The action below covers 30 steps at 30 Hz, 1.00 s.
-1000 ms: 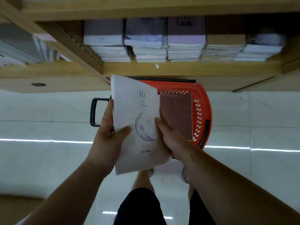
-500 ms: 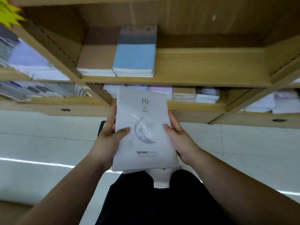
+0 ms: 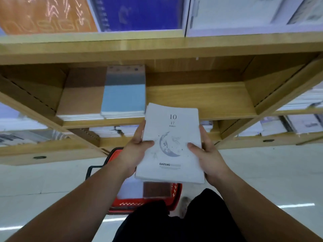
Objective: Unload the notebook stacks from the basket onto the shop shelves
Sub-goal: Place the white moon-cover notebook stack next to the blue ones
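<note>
Two hands hold one stack of pale grey notebooks (image 3: pixel 172 145) in the air before the shelves, near the middle of the view. The left hand (image 3: pixel 134 154) grips the stack's 9 o'clock edge, its thumb laid over the cover and its fingers (image 3: pixel 140 128) stretched along the side. The right hand (image 3: pixel 212 159) grips the 3 o'clock edge in the same way, thumb on the cover beside the moon drawing, fingers (image 3: pixel 203 134) wrapped round the side. The top cover reads "10", "17", "MONDAY" and, lower down, "DARING". The stack's far end, at 12 o'clock, overlaps the front lip of the middle shelf (image 3: pixel 201 100); whether it touches the board cannot be told. On that shelf, at 11 o'clock from the held stack, lies a pile of blue notebooks (image 3: pixel 124 96), and just beside it, at its 9 o'clock, a pile of brown notebooks (image 3: pixel 82 102). At 6 o'clock below the held stack the red basket (image 3: pixel 132 204) stands on the pale tiled floor (image 3: pixel 262 172), its black handle (image 3: pixel 90 169) out at 8 o'clock. Inside the basket a dark brown notebook (image 3: pixel 157 189) shows, with a pale notebook (image 3: pixel 130 189) just beside it at 9 o'clock. The top shelf (image 3: pixel 157 44), at 12 o'clock, carries an orange cover (image 3: pixel 43 13), a dark blue cover (image 3: pixel 139 13) and a white cover (image 3: pixel 236 11). More stacks (image 3: pixel 111 131) lie on the lower shelf, too blurred to tell apart
</note>
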### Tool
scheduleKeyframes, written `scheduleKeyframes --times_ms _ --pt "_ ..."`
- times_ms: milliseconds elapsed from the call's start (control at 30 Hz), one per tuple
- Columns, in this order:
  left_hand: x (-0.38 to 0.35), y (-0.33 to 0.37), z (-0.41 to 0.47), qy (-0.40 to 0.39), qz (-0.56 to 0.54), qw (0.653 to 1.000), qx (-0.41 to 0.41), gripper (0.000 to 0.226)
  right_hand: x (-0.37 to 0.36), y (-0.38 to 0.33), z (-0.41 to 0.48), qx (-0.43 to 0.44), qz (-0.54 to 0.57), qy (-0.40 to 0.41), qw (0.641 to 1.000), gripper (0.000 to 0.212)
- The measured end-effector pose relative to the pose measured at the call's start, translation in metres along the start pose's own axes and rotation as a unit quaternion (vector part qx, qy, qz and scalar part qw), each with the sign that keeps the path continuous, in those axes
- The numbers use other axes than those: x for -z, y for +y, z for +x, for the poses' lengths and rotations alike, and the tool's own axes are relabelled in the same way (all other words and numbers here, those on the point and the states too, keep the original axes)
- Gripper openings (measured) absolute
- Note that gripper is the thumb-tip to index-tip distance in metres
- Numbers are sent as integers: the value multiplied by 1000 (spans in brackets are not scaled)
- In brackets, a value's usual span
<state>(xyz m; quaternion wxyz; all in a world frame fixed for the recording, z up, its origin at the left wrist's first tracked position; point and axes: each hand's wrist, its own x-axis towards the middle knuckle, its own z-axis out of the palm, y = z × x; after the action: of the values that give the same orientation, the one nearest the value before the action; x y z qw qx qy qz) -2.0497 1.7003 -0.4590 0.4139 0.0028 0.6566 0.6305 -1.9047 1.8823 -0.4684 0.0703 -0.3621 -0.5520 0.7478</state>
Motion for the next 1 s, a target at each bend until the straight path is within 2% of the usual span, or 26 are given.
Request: scheduleKeyframes --times_ms 233,400,500,600,733,800,900,1000 --pt "-25 15 78 57 8 998 -13 68 11 -35 84 -6 -32 14 999 65" --pt "-34 4 113 93 62 993 -37 68 15 -26 134 -1 -90 16 996 68" --pt "-32 -9 108 88 95 991 -24 72 16 -17 141 -22 -77 49 996 68" --pt "-32 -26 89 88 72 993 -13 68 13 -13 140 -32 -93 58 994 68" --pt "-38 -22 78 83 49 994 41 64 9 -21 144 -26 -128 46 990 69" --pt "-36 -10 89 109 48 992 36 62 0 -29 154 -3 -144 49 988 68" --pt "-32 10 112 182 22 983 18 46 -16 -44 184 12 -160 57 985 63" --pt "-37 11 119 229 1 973 20 44 -21 -52 210 14 -177 55 983 67"
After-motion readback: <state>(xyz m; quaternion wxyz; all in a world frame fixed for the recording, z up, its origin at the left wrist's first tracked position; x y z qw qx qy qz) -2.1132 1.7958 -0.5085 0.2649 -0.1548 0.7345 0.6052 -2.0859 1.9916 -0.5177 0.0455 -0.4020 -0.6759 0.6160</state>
